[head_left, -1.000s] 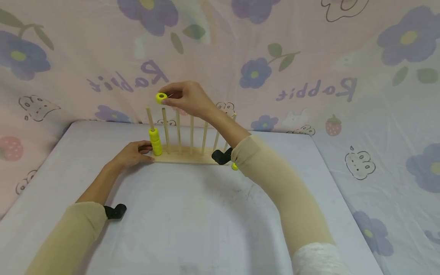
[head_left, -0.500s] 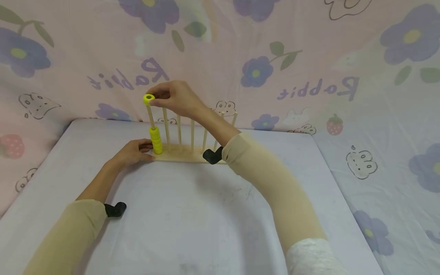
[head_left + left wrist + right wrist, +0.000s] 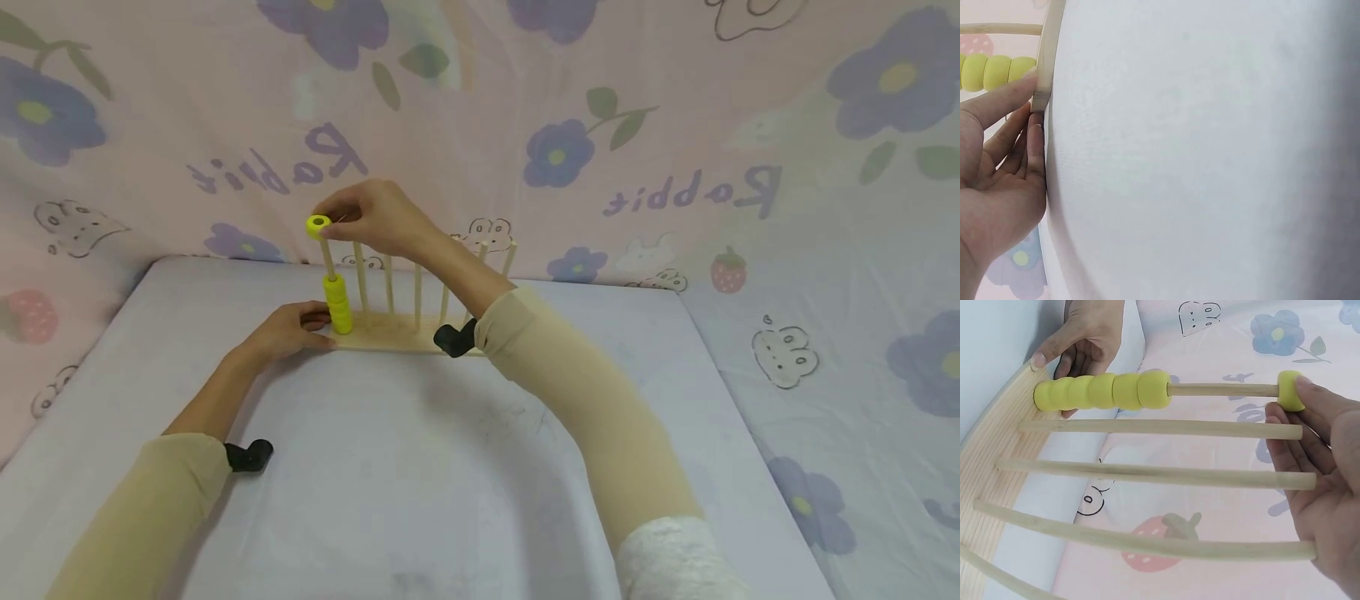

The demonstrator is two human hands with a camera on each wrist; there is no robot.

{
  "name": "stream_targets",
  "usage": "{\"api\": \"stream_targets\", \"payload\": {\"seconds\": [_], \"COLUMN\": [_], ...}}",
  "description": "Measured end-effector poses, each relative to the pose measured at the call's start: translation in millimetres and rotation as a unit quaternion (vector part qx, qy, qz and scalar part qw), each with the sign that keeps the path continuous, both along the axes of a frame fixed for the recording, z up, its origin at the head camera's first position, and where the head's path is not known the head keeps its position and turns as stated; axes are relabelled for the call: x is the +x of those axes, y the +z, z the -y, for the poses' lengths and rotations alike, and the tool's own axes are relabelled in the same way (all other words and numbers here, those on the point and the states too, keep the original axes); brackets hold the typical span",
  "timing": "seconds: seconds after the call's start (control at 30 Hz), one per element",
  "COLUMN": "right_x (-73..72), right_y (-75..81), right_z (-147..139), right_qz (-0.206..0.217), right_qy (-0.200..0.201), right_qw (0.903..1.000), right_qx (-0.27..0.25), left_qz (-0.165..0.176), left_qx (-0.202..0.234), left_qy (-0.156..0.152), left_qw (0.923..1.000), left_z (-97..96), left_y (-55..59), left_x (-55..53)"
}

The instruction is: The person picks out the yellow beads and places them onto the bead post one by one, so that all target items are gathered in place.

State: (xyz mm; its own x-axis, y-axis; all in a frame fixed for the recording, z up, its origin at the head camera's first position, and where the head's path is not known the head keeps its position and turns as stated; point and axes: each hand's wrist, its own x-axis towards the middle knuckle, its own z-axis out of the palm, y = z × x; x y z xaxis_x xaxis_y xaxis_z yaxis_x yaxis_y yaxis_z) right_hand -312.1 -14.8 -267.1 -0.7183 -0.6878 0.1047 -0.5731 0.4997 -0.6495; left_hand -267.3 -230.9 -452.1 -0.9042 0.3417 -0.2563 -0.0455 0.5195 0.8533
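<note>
A wooden rack has a flat base (image 3: pixel 382 336) and a row of upright pegs (image 3: pixel 1210 476). Its leftmost peg (image 3: pixel 1222 390) carries a stack of yellow beads (image 3: pixel 337 304) at the bottom. At that peg's top, my right hand (image 3: pixel 386 218) pinches another yellow bead (image 3: pixel 1289 391) between thumb and fingers. In the right wrist view the bead is around the peg's tip, apart from the stack. My left hand (image 3: pixel 288 333) holds the left end of the base, its thumb on the top face and its fingers by the end, as the left wrist view shows.
The rack stands near the back of a white-covered table (image 3: pixel 390 467), before a flowered cloth backdrop (image 3: pixel 465 100). Bare pegs rise close beside the right hand and under its forearm. Black wrist mounts (image 3: pixel 251 456) stick out from both sleeves.
My right hand has moved left with the bead, from beside the leftmost peg to over its top, then slightly down. The left hand stays at the base.
</note>
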Motion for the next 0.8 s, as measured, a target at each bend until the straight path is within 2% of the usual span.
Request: {"api": "stream_targets", "payload": {"seconds": [0.27,0.8], "right_x": [-2.2,-4.0], "right_y": [-0.9,2.1], "right_z": [3.3,1.6], "right_qz": [-0.009,0.010], "right_qy": [0.006,-0.004], "right_qw": [0.9983,0.9976], "right_qx": [0.057,0.069], "left_qz": [0.003,0.003], "left_qx": [-0.002,0.009], "left_qy": [-0.002,0.000], "left_qw": [1.0000,1.0000], "left_z": [2.8,0.4], "left_y": [0.7,0.0], "left_x": [1.8,-1.3]}}
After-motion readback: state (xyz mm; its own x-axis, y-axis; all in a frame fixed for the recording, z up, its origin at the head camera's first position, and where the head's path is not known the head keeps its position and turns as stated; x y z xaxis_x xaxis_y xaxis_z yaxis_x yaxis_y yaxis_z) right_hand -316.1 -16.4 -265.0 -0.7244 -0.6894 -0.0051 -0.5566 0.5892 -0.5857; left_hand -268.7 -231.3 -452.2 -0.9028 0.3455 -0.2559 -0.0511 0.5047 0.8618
